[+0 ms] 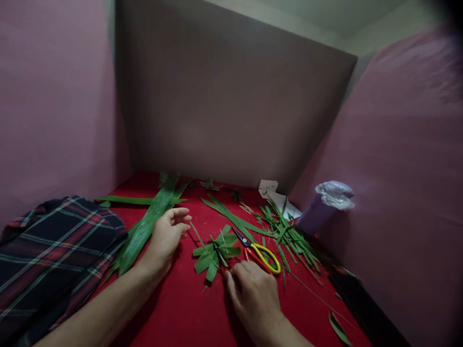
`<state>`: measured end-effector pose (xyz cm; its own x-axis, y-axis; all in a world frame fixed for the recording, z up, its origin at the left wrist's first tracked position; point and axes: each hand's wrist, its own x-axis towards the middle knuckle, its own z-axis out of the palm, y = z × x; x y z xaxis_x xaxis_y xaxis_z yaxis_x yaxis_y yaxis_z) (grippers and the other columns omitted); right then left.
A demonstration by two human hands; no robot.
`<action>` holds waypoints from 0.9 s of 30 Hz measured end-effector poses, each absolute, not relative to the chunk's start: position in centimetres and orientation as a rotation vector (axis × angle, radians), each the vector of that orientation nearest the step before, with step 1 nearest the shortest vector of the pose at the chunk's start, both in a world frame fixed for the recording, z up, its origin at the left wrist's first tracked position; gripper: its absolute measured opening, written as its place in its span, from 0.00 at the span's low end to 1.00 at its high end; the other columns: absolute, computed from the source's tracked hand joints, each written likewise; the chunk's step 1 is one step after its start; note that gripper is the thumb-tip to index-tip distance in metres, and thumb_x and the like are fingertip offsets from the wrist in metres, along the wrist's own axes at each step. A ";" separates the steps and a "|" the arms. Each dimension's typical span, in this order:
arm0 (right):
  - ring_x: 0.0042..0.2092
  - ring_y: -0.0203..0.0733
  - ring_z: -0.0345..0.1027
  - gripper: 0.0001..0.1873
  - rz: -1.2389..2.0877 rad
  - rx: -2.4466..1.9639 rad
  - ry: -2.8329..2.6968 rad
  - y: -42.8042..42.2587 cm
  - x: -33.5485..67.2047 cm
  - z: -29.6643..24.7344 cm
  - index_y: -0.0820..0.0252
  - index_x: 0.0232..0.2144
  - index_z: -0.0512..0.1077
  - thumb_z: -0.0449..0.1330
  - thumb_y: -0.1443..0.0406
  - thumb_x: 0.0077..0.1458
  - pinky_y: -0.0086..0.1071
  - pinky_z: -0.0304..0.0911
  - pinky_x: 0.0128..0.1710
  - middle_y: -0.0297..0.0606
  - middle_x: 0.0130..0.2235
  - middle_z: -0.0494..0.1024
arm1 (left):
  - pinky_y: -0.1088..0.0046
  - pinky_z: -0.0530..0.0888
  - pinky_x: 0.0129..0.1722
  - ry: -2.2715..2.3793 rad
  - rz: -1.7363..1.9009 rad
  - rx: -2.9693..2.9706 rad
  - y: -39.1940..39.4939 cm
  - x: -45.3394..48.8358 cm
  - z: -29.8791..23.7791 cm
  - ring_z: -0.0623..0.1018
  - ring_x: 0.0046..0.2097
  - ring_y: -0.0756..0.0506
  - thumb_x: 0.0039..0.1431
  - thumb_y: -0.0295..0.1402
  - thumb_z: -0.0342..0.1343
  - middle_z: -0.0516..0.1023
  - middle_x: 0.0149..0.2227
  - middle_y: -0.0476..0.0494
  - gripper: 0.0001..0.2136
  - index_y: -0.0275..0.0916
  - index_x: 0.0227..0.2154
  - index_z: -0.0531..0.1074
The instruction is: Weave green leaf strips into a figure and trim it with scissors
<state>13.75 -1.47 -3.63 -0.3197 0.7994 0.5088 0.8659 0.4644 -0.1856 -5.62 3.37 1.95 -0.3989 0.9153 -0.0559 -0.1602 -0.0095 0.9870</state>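
My left hand [167, 236] rests on the red table surface [188, 308] with its fingers loosely curled and apart, beside a long broad green leaf [148, 224]. Nothing is held in it. My right hand [253, 291] lies lower on the cloth, fingers bent down, fingertips near a small folded leaf piece [214, 253]; whether it pinches anything is hidden. Scissors [258, 250] with yellow and red handles lie just beyond my right hand, not held.
A heap of cut green leaf strips [289, 233] lies at right. A purple cylinder with a plastic cap [325, 205] leans by the right wall, white paper [277, 195] behind it. Plaid cloth [54, 260] covers the left. A dark flat object [361, 299] sits at right front.
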 end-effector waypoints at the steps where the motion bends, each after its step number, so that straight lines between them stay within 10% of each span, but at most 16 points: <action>1: 0.26 0.39 0.67 0.11 -0.164 -1.402 -2.193 -1.6 13.8 -3.5 0.59 0.21 0.69 0.54 0.68 0.54 0.30 0.49 0.26 0.36 0.23 0.74 | 0.75 0.67 0.28 1.384 1.564 0.885 3.3 -5.5 1.9 0.72 0.30 0.49 0.36 0.22 0.57 0.75 0.30 0.46 0.14 0.36 0.32 0.70; 11: 0.21 0.35 0.62 0.17 0.545 -1.483 -1.860 -1.1 12.6 -3.2 0.59 0.18 0.68 0.52 0.63 0.56 0.27 0.50 0.21 0.32 0.18 0.70 | 0.70 0.67 0.36 1.367 1.606 1.164 3.4 -5.0 1.2 0.72 0.37 0.46 0.39 0.27 0.57 0.74 0.32 0.46 0.13 0.37 0.32 0.71; 27: 0.21 0.34 0.58 0.13 0.802 -1.393 -1.608 -0.2 13.3 -3.7 0.61 0.18 0.66 0.54 0.63 0.53 0.26 0.52 0.21 0.29 0.18 0.65 | 0.71 0.67 0.35 1.341 1.563 1.141 3.5 -4.8 0.4 0.73 0.36 0.46 0.40 0.28 0.59 0.75 0.30 0.46 0.10 0.37 0.30 0.72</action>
